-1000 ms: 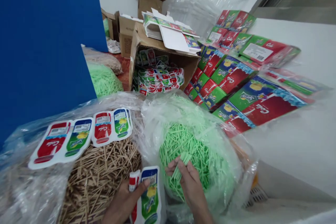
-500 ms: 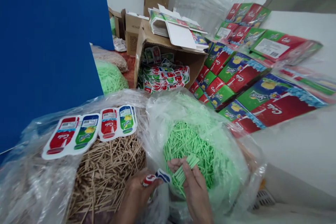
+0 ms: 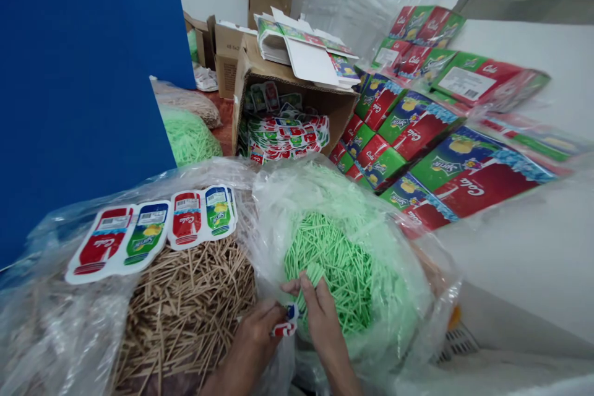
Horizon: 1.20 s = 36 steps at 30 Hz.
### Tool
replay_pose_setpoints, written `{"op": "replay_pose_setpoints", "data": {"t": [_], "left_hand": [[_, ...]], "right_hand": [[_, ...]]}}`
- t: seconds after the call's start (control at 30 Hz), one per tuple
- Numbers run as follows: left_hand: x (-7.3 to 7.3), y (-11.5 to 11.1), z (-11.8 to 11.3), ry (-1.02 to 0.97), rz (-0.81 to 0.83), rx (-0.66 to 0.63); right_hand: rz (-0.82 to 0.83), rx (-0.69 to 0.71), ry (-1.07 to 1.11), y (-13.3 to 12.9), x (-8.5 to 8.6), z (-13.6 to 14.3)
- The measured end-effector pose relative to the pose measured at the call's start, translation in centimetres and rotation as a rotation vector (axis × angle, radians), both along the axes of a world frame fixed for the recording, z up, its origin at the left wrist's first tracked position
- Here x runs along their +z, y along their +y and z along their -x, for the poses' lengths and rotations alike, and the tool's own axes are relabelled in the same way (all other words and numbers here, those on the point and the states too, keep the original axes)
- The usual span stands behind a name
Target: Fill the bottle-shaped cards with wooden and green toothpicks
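My left hand (image 3: 260, 333) is closed on a folded printed card (image 3: 286, 323) in red, white and blue, at the lower middle. Just right of it, my right hand (image 3: 320, 315) grips a small bundle of green sticks (image 3: 314, 273), its fingers wrapped round them. Behind and right of that hand lies a plastic bag filled with loose green sticks (image 3: 346, 272). Loose brown sticks (image 3: 185, 303) fill another bag at the left. Across their top rest flat jar-shaped cards, a larger pair (image 3: 146, 234) and a smaller pair (image 3: 186, 219).
A tipped cardboard box (image 3: 343, 112) of printed cards stands behind the bags, with flat cartons (image 3: 312, 62) on top. Printed boxes (image 3: 468, 167) are stacked at the right. A blue panel (image 3: 83, 74) blocks the left side.
Both hands have moved slightly and drawn closer together. The card in my left hand has turned, and the green bundle has shifted left with my right hand. The view has shifted a little.
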<state>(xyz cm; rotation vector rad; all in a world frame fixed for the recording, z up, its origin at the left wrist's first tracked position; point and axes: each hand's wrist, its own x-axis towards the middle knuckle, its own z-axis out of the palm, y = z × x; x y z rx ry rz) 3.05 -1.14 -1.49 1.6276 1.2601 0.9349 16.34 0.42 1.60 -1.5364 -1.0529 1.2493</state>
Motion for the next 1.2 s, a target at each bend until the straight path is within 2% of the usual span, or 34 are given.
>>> {"op": "replay_pose_setpoints", "data": {"t": [0.1,0.2,0.3,0.43,0.63,0.83,1.03,1.2], "left_hand": [[0.2,0.3,0.8,-0.007,0.01,0.002],[0.2,0.4,1.8,0.001,-0.008,-0.051],[-0.3,0.2,2.2,0.055,-0.119,-0.145],[-0.9,-0.4,1.8,0.118,-0.195,-0.171],[-1.9,-1.1,1.1,0.15,-0.255,-0.094],[-2.1,-1.2,1.0,0.12,-0.164,-0.086],[-2.1,-1.2,0.8,0.069,-0.109,-0.085],[-2.1,-1.3,0.6,0.023,-0.088,-0.051]], "right_hand": [[-0.08,0.039,0.051,-0.2,-0.8,0.0],[-0.024,0.047,0.169,-0.2,-1.6,-0.3],[0.051,-0.005,0.245,0.2,-1.9,-0.3],[0.082,-0.005,0.312,0.8,-1.1,0.3],[0.133,-0.093,0.341,0.7,0.2,1.2],[0.179,-0.184,0.458,0.8,0.9,1.2],[0.23,-0.144,0.574,1.0,1.4,0.6],[0.214,-0.152,0.576,0.9,1.1,0.1]]}}
